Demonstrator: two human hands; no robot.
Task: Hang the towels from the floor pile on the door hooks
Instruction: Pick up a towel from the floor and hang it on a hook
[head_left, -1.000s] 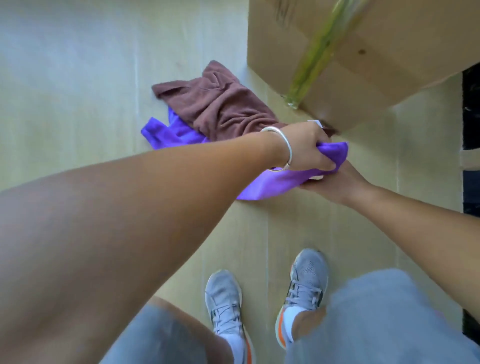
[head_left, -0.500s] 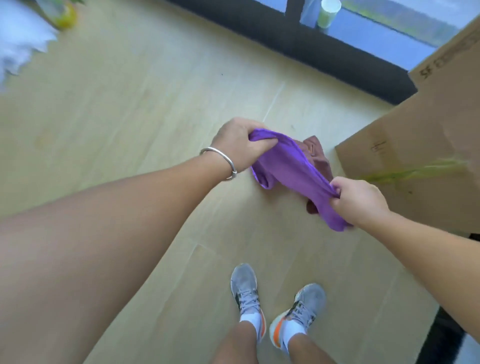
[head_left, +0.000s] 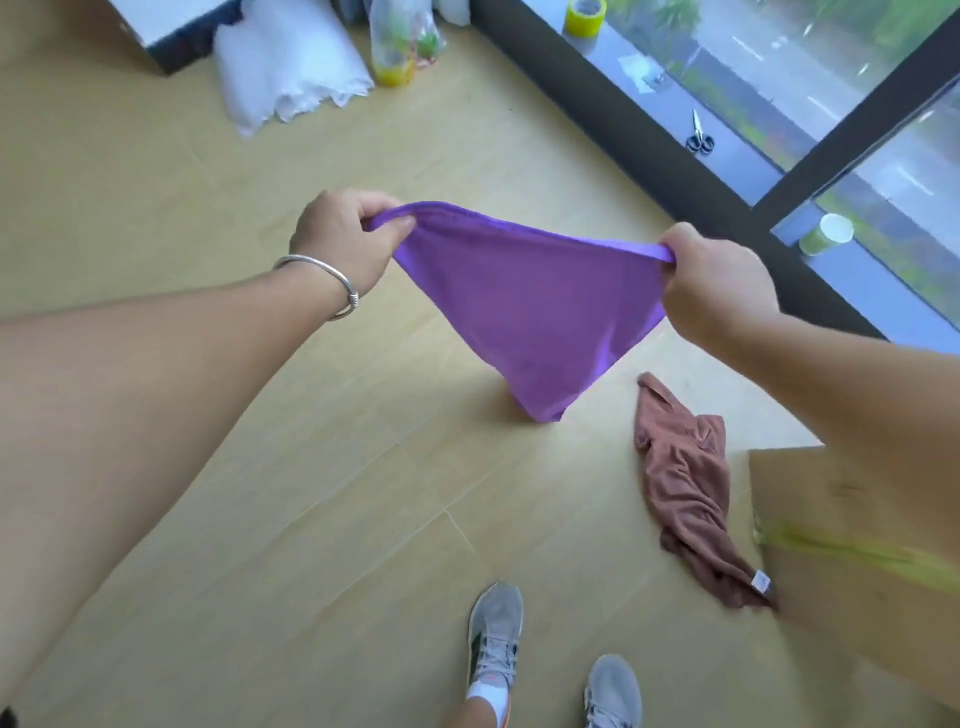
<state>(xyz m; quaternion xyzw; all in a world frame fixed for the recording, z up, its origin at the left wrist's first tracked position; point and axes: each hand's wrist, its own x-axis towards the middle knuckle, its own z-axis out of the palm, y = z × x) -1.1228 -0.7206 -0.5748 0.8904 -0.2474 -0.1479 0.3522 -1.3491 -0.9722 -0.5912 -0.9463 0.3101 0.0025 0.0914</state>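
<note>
A purple towel (head_left: 524, 306) hangs stretched in the air between both hands, its lower corner pointing down above the wooden floor. My left hand (head_left: 345, 236), with a silver bracelet on the wrist, pinches its left top corner. My right hand (head_left: 714, 283) grips the right top corner. A brown towel (head_left: 685, 483) lies crumpled on the floor at the lower right, beside a cardboard box. No door or hooks are in view.
A cardboard box (head_left: 857, 561) with green tape stands at the right. A dark window frame (head_left: 649, 135) runs along the far right; its sill holds scissors (head_left: 698, 137) and tape rolls. A white pillow (head_left: 280, 73) and a plastic bag (head_left: 400, 47) lie at the back.
Both hands lifted the purple towel off the brown one and pulled it apart until it spread wide. The view rose from the floor pile toward the window.
</note>
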